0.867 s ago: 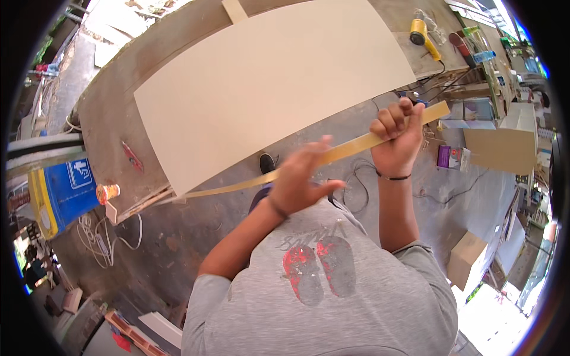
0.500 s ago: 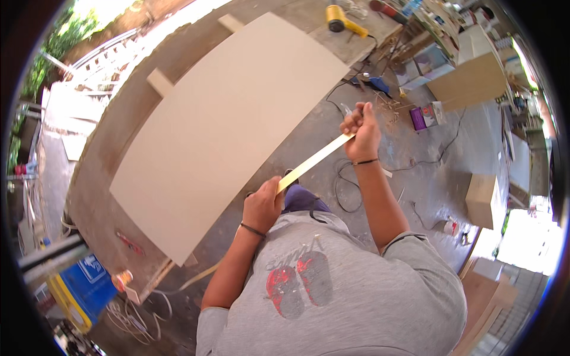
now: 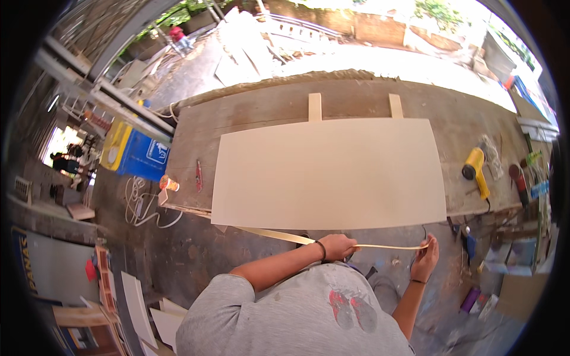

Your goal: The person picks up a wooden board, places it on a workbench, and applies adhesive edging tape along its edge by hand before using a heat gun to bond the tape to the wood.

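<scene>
Two hands on one long, thin strip of pale edging, the same cream colour as the panel above it. Strip is flat, narrow and flexible: it sags and curves slightly along its length, running from under the panel's lower left corner rightward, just below the panel's near edge.

Panel: large rectangular sheet, smooth matte cream face, clean straight edges (bowed only by the lens). It lies flat on a workbench of rough grey-brown timber, scuffed and stained. Two short pale wooden battens stick out from under the panel's far edge.

Left hand: fingers curled shut around the strip near its middle, knuckles up, a dark band on the wrist. Right hand: palm turned up, fingers partly curled, thumb and fingertips pinching the strip's right end; dark band on that wrist too. The stretch of strip between the two hands is pulled nearly straight.

On the bench right of the panel: a yellow heat gun with a dark cord, lying on its side. Left of the panel: a slim red tool, and at the bench corner a small orange-capped bottle. A blue and yellow case stands beyond the bench's left end. Floor below is bare, mottled concrete with white cables coiled on it.
</scene>
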{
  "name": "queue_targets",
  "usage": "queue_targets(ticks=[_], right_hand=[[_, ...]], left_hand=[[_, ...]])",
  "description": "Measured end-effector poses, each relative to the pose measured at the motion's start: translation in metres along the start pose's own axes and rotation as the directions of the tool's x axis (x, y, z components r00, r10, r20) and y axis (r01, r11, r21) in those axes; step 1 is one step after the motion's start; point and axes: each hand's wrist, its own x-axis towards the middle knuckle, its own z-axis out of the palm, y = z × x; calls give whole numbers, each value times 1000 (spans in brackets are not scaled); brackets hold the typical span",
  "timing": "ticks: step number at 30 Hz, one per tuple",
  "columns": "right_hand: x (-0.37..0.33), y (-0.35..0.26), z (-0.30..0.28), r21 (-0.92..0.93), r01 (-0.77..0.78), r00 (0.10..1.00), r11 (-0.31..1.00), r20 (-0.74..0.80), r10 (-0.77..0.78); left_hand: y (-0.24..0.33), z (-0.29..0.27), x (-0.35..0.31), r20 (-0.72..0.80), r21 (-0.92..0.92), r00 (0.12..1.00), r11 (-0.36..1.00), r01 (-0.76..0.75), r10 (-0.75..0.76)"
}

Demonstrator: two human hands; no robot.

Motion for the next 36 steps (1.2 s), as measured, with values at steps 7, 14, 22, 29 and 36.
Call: queue_targets(ticks=[7,14,22,29,36], right_hand=[[20,-16,9,283,-83,984,955,-129,124],[59,7,-15,368,-125,959,921,-191,207],[86,28,-33,486,-60,930,872,-291,226],[112,41,-24,483,3,911,876,-362,196],[125,32,-31,464,35,899,885,-401,174]], left_hand=[[23,26,35,-31,-69,991,990,126,-129],[29,28,75,-35,204,992,971,127,-123],[41,47,102,-18,83,999,996,28,-26],[27,46,121,-56,90,998,996,-29,34],[45,46,131,-31,79,999,997,-24,26]])
